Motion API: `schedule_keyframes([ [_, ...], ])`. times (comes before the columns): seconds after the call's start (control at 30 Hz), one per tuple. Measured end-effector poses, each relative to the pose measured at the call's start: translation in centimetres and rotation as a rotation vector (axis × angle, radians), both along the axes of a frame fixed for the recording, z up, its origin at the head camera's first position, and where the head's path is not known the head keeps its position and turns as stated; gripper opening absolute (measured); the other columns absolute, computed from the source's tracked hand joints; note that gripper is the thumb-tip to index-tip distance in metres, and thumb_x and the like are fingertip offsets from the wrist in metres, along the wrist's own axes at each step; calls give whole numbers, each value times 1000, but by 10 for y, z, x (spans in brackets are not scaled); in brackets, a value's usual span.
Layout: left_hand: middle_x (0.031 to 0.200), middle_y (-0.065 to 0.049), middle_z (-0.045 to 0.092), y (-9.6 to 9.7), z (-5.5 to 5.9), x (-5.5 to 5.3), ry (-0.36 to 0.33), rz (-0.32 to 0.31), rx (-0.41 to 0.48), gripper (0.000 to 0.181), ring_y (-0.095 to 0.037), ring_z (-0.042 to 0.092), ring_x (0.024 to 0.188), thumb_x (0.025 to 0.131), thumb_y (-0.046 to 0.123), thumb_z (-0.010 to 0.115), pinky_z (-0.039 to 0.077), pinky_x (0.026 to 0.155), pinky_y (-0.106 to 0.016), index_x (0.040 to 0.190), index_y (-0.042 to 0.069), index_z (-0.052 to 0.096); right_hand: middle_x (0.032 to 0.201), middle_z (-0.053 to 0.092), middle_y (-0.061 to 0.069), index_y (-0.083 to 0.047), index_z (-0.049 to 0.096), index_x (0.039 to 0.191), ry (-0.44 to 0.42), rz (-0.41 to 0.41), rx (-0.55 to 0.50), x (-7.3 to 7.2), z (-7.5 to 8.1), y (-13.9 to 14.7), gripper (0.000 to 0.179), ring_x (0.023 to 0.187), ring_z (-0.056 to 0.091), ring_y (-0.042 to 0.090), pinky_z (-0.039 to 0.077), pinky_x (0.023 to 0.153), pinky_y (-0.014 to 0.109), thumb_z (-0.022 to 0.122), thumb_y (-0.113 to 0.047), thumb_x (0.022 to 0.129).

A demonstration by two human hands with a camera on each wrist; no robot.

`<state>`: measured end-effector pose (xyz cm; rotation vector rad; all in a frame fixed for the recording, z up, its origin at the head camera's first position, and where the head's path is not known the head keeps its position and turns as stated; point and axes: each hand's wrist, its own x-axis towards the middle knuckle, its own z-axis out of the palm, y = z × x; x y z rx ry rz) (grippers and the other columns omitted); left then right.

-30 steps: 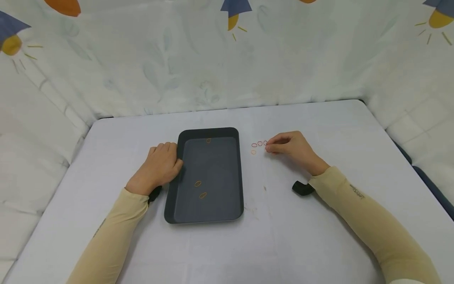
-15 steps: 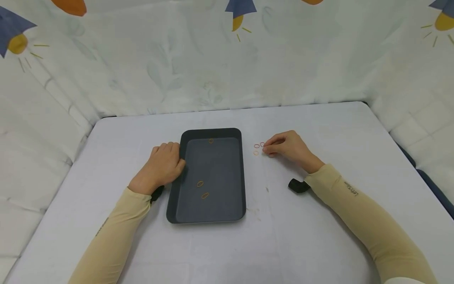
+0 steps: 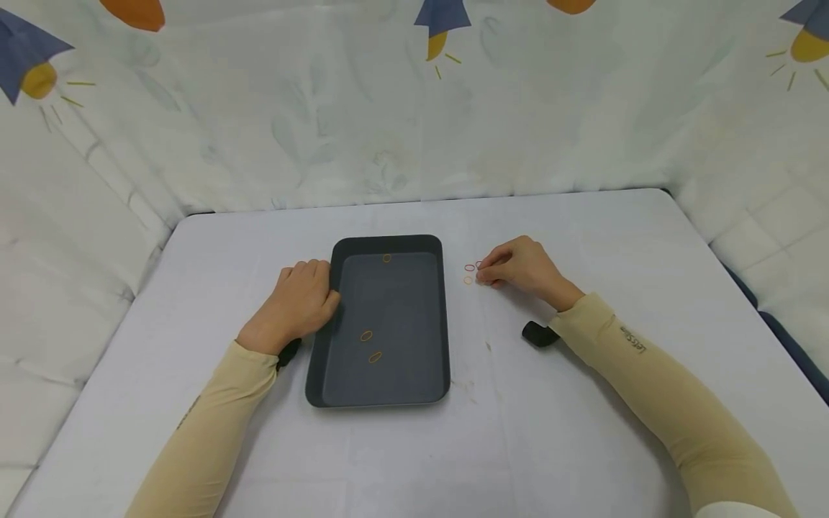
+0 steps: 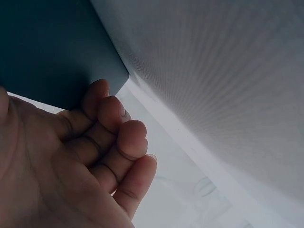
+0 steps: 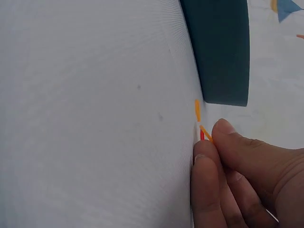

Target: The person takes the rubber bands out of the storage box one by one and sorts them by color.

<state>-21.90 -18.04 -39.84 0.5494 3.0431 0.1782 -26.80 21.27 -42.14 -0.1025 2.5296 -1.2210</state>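
My left hand (image 3: 291,306) grips the left side of a dark grey baking tray (image 3: 398,309), thumb over the rim; in the left wrist view its curled fingers (image 4: 132,137) lie against the tray's outer wall. Right of the tray, my right hand (image 3: 524,266) is low over the cloth. In the right wrist view its thumb and finger pinch a small orange rubber band (image 5: 206,133), with a red rubber band (image 5: 202,135) just behind. Another orange rubber band (image 3: 468,280) and a red one (image 3: 469,267) lie beside the fingertips; a further red band is partly covered by them.
Inside the tray are three yellow-orange rubber bands, one near the far end (image 3: 386,257) and two nearer me (image 3: 366,336). A white cloth (image 3: 414,460) covers the table, with a patterned curtain (image 3: 324,108) behind it.
My right hand has shifted slightly left and toward me over the rubber bands, covering red ones that showed before. The left hand keeps its hold on the tray. The head view has shifted slightly.
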Motion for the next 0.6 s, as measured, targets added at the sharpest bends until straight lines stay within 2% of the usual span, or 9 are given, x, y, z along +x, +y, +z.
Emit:
schedule_keyframes([
  [0.3,90,-15,52,5,-1,-3,-4,-7,-2,24,-36,51,89,98,18,40,39,91,-56,103,-3,50,84,80,-4,-21,82,95,40,9,99,1,5,6,15,75,73,10,50,75,29,84,-31,85],
  [0.47,91,-15,52,5,-1,-6,-12,-8,-8,24,-35,50,88,98,18,39,39,88,-54,103,-3,49,85,80,-2,-22,82,96,69,8,105,2,7,11,13,78,73,13,51,74,29,82,-31,87],
  [0.6,90,-15,52,4,-3,-8,-15,-4,-12,23,-34,50,86,98,18,39,38,85,-51,102,-3,49,88,80,-1,-21,81,95,105,20,65,1,9,12,11,80,73,16,53,74,29,80,-30,89],
])
